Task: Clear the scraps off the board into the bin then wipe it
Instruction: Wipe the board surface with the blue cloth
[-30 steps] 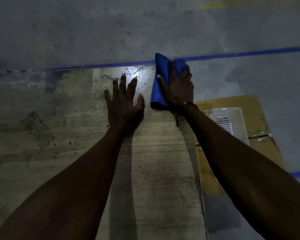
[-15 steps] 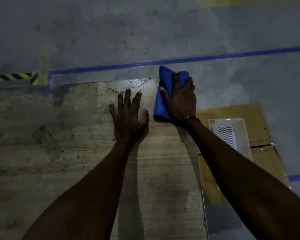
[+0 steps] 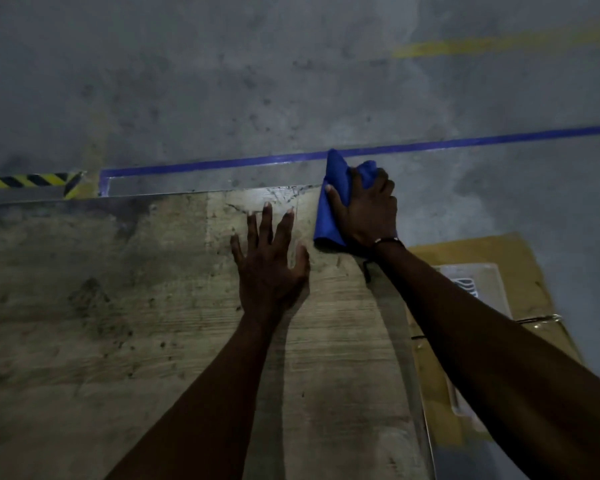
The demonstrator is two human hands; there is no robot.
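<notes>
A worn wooden board [image 3: 136, 323] fills the lower left and middle of the head view. My left hand [image 3: 269, 261] lies flat on it with fingers spread, near its far right corner. My right hand [image 3: 366, 207] grips a bunched blue cloth [image 3: 328, 206] at the board's far right corner, the cloth reaching past the edge over the floor. No scraps are plain to see on the board, only dark stains.
A brown cardboard box [image 3: 520, 271] with a white plastic piece [image 3: 478, 289] on it sits on the floor right of the board. Blue tape [image 3: 222, 162] and a black-and-yellow striped tape [image 3: 25, 180] run along the grey concrete floor beyond the board.
The view has tilted up, so more floor shows beyond the board. My right hand with the cloth has slid toward the far right corner. My left hand stays flat on the board.
</notes>
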